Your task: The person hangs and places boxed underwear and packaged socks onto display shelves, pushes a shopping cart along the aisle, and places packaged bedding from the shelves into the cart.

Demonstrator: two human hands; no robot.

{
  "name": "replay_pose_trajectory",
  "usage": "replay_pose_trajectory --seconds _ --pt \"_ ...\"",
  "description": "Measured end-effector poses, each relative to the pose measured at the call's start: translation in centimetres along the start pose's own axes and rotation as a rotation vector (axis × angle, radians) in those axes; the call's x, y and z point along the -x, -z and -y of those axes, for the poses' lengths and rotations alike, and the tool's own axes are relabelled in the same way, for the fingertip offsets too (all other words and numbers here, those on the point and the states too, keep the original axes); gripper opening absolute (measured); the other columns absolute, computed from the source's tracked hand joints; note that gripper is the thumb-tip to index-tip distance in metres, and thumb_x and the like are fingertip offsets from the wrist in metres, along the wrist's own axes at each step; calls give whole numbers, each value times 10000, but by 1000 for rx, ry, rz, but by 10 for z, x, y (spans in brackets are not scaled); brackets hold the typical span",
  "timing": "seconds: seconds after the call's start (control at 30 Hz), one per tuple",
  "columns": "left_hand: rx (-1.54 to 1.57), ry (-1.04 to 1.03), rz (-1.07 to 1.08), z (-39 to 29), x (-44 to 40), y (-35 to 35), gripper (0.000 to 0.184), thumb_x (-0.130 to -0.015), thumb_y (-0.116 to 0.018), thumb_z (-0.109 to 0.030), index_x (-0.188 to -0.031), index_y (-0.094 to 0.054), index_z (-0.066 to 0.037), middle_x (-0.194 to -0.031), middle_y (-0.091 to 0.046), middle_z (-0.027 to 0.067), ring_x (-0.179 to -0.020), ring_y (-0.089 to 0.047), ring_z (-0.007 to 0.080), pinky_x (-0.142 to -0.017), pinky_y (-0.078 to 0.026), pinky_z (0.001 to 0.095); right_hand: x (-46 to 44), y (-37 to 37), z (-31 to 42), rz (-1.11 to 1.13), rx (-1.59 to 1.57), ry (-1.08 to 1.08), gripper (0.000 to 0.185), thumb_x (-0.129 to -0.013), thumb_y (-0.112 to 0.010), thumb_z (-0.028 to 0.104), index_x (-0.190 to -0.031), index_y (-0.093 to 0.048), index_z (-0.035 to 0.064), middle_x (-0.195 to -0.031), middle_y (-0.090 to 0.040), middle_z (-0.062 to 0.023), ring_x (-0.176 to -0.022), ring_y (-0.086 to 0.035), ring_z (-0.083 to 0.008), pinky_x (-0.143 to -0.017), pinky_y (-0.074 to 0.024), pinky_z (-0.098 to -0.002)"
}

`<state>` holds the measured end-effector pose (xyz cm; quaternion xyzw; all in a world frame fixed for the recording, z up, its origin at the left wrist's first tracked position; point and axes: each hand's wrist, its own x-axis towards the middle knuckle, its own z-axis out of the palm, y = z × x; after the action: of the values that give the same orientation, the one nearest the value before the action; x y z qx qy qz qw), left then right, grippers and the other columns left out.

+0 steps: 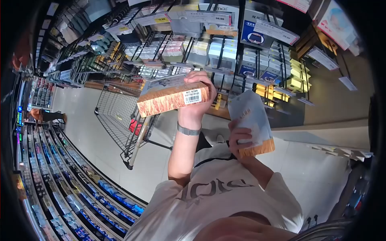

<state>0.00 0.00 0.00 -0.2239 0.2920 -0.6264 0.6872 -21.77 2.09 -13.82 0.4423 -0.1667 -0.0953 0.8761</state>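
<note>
Store aisle (86,128): left hand (210,93) grips barcoded box (163,101), right hand (239,137) grips second box (250,112); likely comparison calls for steady holds.

A box (161,105) hides part of the left hand (206,91). Toward three o'clock, the carton (251,110) in the right hand (238,140) has blurred lettering. The edge cuts off a poster (338,27) at two o'clock; at nine, a person (37,115) is too small for detail.

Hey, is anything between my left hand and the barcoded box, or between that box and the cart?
Nothing visible: your left hand holds the barcoded box directly, and nothing shows between box and cart in this view.
</note>
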Motion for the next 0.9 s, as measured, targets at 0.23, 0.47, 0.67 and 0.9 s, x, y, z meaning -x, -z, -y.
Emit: replay_pose_trajectory --seconds 0.23,0.47,0.67,0.9 --pt "18 -5 -5 4 -8 -2 140 -831 -558 -26 -708 -503 -64 -644 -515 39 -578 -572 150 -604 -527 271 -13 -7 0 -57 -27 19 369 -884 -635 209 -1240 -584 125 -773 -642 -14 -680 -612 -124 -539 -568 -283" --pt "98 25 32 21 -7 -19 142 -858 -525 -19 -739 -465 -70 -637 -486 33 -592 -535 137 -587 -503 262 -29 -5 9 -75 -68 -4 351 -866 -617 205 -1207 -610 119 -740 -635 -20 -656 -613 -140 -535 -559 -311" --pt "132 28 124 13 -5 -30 137 -890 -496 -5 -776 -451 -67 -667 -462 23 -595 -528 135 -579 -499 262 -42 12 20 -118 -157 18 359 -866 -599 195 -1221 -611 138 -769 -644 -4 -708 -631 -135 -608 -561 -342" --pt "29 -12 151 6 9 -63 71 -899 -500 3 -860 -461 -41 -754 -465 28 -595 -544 142 -577 -516 259 -76 27 6 -57 -94 3 330 -887 -578 184 -1215 -595 151 -807 -637 10 -763 -629 -118 -648 -561 -326"
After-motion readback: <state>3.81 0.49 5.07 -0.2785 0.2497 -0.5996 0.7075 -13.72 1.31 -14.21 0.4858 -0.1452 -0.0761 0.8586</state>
